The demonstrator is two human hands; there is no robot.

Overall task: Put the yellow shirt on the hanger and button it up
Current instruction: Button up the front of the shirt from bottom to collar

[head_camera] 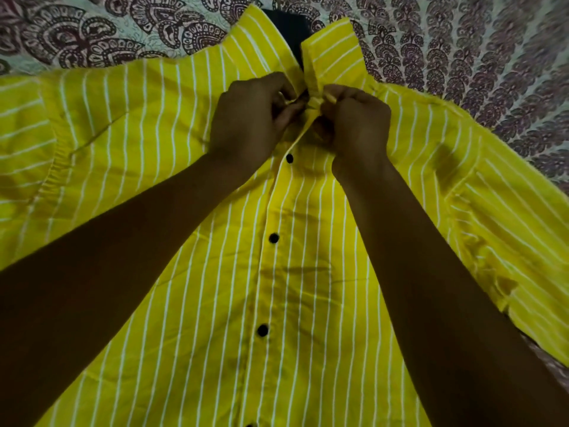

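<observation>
Currently both forearms reach forward and meet at the collar. Left hand [249, 118] and right hand [354, 124] are curled tight, each pinching a placket edge of the yellow striped shirt [184, 303]. The shirt lies flat on a patterned bedsheet [462, 57]. The black buttons [273, 238] below are fastened.

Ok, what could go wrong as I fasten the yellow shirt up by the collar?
The left hand and right hand pinch bunched cloth on the shirt and hide the fastening point, so button and hole may misalign. The collar sits crumpled and could get folded in.
</observation>
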